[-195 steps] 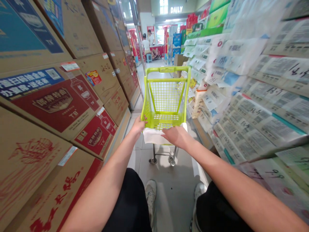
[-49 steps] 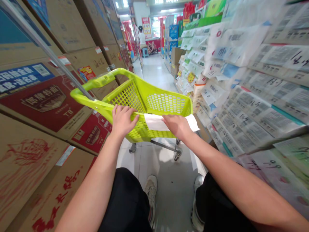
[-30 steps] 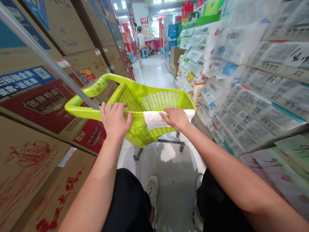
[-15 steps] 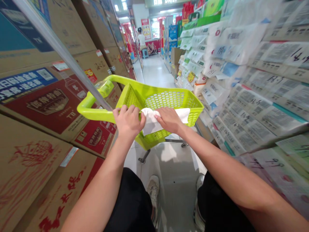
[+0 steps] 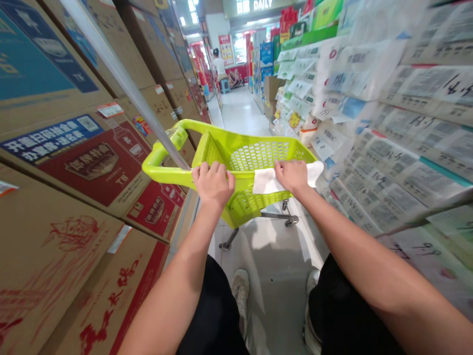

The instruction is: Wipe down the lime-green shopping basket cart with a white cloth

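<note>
A lime-green shopping cart with perforated basket walls stands sideways in front of me, its handle toward the left. My left hand is closed over the near rim, close to the handle end. Farther right along the same rim, my right hand is wrapped over a white cloth and presses it on the edge. The cloth drapes down the outer side and sticks out past the hand on the right. My fingers on the basket's inner side are partly hidden.
Stacked cardboard cartons line the left side, with a slanting pale pole before them. Packs of tissue paper are piled on the right. Down the aisle, a person sits on a blue stool.
My right hand has slid right along the rim with the white cloth, away from my left hand. The left hand keeps its grip. The view has shifted slightly.
</note>
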A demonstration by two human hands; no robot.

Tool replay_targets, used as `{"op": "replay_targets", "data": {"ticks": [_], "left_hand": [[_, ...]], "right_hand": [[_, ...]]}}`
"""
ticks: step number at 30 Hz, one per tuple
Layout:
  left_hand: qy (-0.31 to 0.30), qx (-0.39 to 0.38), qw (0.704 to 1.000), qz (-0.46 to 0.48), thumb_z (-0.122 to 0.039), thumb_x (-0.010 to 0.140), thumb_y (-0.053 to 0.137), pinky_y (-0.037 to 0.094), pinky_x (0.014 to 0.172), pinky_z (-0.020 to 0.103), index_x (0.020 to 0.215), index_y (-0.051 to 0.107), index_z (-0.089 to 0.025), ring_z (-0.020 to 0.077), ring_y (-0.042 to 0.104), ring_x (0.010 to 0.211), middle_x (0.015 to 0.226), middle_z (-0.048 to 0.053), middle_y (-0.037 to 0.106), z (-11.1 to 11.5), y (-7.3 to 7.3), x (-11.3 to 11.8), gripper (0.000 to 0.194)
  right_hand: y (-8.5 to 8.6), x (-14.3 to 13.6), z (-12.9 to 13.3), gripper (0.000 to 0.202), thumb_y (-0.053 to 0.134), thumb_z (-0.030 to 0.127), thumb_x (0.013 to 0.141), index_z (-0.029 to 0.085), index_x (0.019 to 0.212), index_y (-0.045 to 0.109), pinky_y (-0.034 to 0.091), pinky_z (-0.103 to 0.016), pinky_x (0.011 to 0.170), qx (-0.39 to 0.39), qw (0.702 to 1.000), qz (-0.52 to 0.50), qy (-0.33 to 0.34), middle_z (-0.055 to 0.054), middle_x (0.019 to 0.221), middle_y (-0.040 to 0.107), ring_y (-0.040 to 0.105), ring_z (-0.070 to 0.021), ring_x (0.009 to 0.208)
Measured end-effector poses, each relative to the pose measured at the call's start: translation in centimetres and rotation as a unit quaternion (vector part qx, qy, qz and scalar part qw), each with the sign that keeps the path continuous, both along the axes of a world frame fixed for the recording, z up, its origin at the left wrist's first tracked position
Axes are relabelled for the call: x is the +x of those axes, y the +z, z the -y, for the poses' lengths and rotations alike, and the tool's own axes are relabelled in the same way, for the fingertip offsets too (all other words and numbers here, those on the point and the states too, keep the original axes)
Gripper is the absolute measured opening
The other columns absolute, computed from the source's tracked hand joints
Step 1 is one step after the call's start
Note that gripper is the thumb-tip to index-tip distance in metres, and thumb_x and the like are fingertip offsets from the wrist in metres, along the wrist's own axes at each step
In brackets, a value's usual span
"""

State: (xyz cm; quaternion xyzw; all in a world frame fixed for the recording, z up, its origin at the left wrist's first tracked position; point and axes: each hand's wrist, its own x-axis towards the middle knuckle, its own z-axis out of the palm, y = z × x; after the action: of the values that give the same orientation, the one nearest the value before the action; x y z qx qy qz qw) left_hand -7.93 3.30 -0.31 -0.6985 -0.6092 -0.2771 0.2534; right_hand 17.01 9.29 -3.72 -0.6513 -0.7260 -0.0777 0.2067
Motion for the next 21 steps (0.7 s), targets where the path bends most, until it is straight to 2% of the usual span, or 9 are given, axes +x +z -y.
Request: {"op": "replay_targets", "data": {"ticks": [3,5,8,11,14,17,19,21], "left_hand": [[0.007,0.002,1.000,-0.009,-0.030,0.098,0.043,0.031,0.097,0.053,0.087,0.065,-0.023,0.0340,0.055,0.101,0.093,0.012,0.069,0.2,-0.1,1.0,0.026],[0.004,-0.001,1.000,-0.016,-0.030,0.098,0.043,0.031,0.097,0.053,0.089,0.066,-0.023,0.0339,0.056,0.102,0.096,0.012,0.070,0.5,0.0,1.5,0.025],[-0.012,-0.015,0.999,-0.027,-0.034,0.100,0.042,0.031,0.098,0.053,0.095,0.068,-0.022,0.0348,0.056,0.104,0.100,0.014,0.070,1.0,0.3,1.8,0.029],[-0.024,-0.028,0.999,-0.025,-0.040,0.101,0.043,0.032,0.098,0.053,0.098,0.069,-0.021,0.0364,0.056,0.104,0.101,0.015,0.071,1.4,0.6,2.0,0.032],[-0.010,-0.017,1.000,-0.014,-0.046,0.100,0.045,0.033,0.096,0.052,0.095,0.070,-0.021,0.0363,0.057,0.102,0.097,0.015,0.071,1.3,0.6,2.1,0.035],[0.004,0.000,1.000,-0.012,-0.041,0.102,0.043,0.033,0.095,0.051,0.092,0.069,-0.022,0.0346,0.058,0.100,0.093,0.013,0.071,1.2,0.5,2.1,0.033],[-0.002,-0.001,1.000,-0.017,-0.035,0.102,0.042,0.033,0.095,0.050,0.091,0.069,-0.023,0.0335,0.058,0.099,0.092,0.012,0.071,1.2,0.5,2.1,0.032],[-0.015,-0.006,1.000,-0.020,-0.032,0.102,0.042,0.033,0.095,0.050,0.091,0.070,-0.023,0.0328,0.059,0.099,0.093,0.012,0.072,1.4,0.6,2.1,0.031]], "right_hand": [[0.0,-4.2,2.0,0.049,0.035,0.046,0.108,0.018,0.102,0.074,0.034,-0.039,0.089,0.051,0.991,-0.019,0.123,-0.013,0.104,0.078,0.066,-0.0291,0.100],[0.2,-6.5,3.1,0.046,0.039,0.049,0.107,0.016,0.113,0.070,0.034,-0.040,0.093,0.084,0.982,-0.021,0.169,-0.015,0.114,0.075,0.062,-0.0308,0.107],[0.8,-7.2,3.3,0.045,0.042,0.051,0.107,0.015,0.121,0.066,0.036,-0.039,0.093,0.071,0.974,0.008,0.214,-0.016,0.121,0.073,0.061,-0.0318,0.113],[1.6,-4.8,2.1,0.050,0.045,0.063,0.104,0.020,0.118,0.069,0.039,-0.036,0.086,-0.001,0.972,0.042,0.232,-0.012,0.116,0.076,0.066,-0.0305,0.109],[2.1,-1.0,0.7,0.058,0.051,0.074,0.097,0.023,0.115,0.072,0.041,-0.034,0.080,-0.077,0.978,0.059,0.183,-0.012,0.113,0.078,0.070,-0.0303,0.101],[2.4,2.3,-0.2,0.064,0.058,0.079,0.090,0.022,0.112,0.075,0.041,-0.033,0.076,-0.134,0.980,0.072,0.131,-0.014,0.112,0.079,0.072,-0.0314,0.098],[2.5,3.6,-0.4,0.069,0.054,0.084,0.088,0.021,0.109,0.076,0.041,-0.033,0.076,-0.148,0.980,0.069,0.114,-0.014,0.111,0.079,0.072,-0.0316,0.099],[2.4,3.7,-0.1,0.075,0.041,0.086,0.092,0.021,0.105,0.076,0.040,-0.033,0.078,-0.139,0.982,0.061,0.109,-0.015,0.110,0.079,0.071,-0.0312,0.100]]}}
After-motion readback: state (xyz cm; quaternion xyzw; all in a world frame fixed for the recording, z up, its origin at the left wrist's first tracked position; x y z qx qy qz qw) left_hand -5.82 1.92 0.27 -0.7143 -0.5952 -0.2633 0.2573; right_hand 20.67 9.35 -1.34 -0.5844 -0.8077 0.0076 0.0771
